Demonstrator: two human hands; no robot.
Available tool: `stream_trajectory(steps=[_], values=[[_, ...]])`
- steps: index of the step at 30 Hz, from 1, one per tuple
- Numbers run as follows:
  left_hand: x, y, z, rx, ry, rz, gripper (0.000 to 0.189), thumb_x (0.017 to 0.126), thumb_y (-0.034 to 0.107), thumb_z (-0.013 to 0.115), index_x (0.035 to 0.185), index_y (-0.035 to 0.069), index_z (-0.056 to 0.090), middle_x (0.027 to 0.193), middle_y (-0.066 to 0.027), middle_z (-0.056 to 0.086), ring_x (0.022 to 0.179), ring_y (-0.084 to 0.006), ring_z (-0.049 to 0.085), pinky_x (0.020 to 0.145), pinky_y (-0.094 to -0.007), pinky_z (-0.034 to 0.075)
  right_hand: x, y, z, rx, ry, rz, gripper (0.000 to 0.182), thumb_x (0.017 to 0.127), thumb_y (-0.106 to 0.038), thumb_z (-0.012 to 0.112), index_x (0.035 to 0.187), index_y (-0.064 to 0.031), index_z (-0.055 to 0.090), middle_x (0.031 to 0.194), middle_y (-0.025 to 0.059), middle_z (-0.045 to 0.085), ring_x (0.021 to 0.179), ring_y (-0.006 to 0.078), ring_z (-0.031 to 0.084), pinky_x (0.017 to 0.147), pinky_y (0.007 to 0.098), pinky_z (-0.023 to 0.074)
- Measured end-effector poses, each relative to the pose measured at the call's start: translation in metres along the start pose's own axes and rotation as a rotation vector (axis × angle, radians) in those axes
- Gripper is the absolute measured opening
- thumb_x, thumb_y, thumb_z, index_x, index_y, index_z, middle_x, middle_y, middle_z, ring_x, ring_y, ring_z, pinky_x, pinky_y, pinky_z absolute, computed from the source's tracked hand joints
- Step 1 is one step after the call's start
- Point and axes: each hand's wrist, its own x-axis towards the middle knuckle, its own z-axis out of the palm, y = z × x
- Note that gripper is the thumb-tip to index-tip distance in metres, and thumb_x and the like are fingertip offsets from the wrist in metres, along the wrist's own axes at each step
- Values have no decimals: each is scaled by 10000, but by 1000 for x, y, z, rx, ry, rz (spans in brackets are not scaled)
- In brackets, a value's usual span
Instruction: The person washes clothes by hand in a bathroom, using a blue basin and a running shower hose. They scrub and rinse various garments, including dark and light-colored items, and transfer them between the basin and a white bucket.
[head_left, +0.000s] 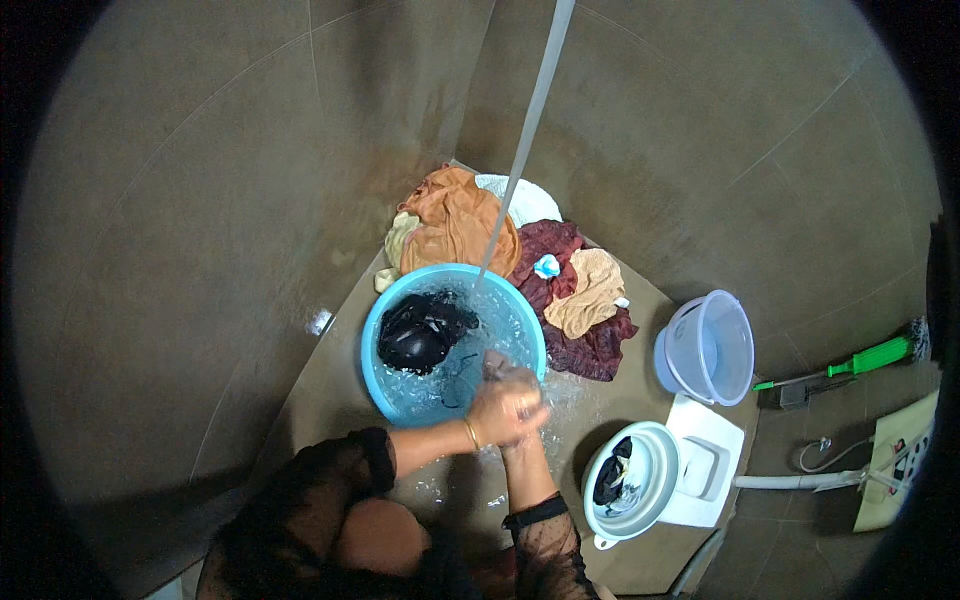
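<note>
My left hand (491, 412), with a gold-coloured bangle at its wrist, and my right hand (529, 409) are clasped together over the near right rim of a blue plastic basin (370, 352). A bunched greyish-brown cloth (495, 364) shows at the fingers; the hands are blurred and partly cover it and each other. Clear water fills the basin, with a shiny black garment (420, 337) at its left side and thin dark straps under the water. A stream of water (525, 142) falls from above into the far part of the basin.
Orange cloth (457, 225), white cloth (534, 201) and maroon cloth (592, 356) lie beyond the basin, a beige cloth (589, 292) on the maroon. At right stand a translucent bucket (726, 349) and a pale tub (660, 465) holding black cloth, beside a white squat toilet (705, 465). Walls meet behind.
</note>
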Motion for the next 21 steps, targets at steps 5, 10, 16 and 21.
stream_trajectory(steps=[5, 10, 16, 21], values=[[23, -102, -18, 72, 120, -404, 268, 748, 286, 663, 820, 52, 554, 768, -158, 578, 712, -331, 585, 630, -412, 457, -13, -4, 34, -202, 138, -158, 238, 918, -240, 537, 1077, -69, 493, 996, 58, 579, 846, 166, 571, 752, 284, 474], [-14, -123, -11, 411, -322, -343, 433, 787, 300, 603, 1161, 95, 528, 1285, -196, 432, 1194, -368, 409, 925, -461, 404, 21, -36, 18, -1199, 95, -979, 270, 861, -120, 577, 1107, -20, 524, 1035, 146, 573, 951, 273, 560, 856, 378, 438], [-27, -143, -26, 746, -636, -373, 597, 809, 429, 568, 1344, 196, 442, 1489, -157, 211, 1364, -383, 184, 1053, -536, 242, 49, 0, -51, -2496, -37, -484, 299, 840, -212, 529, 1122, -136, 590, 1209, 138, 517, 1122, 331, 509, 965, 465, 377], [-8, -141, -10, 798, -706, -574, 431, 833, 290, 533, 1252, 188, 537, 1476, -187, 240, 1359, -364, 224, 1060, -506, 260, 79, 45, -110, -2646, 176, -739, 363, 877, -274, 485, 1220, -189, 566, 1358, 93, 461, 1224, 284, 475, 1004, 496, 365]])
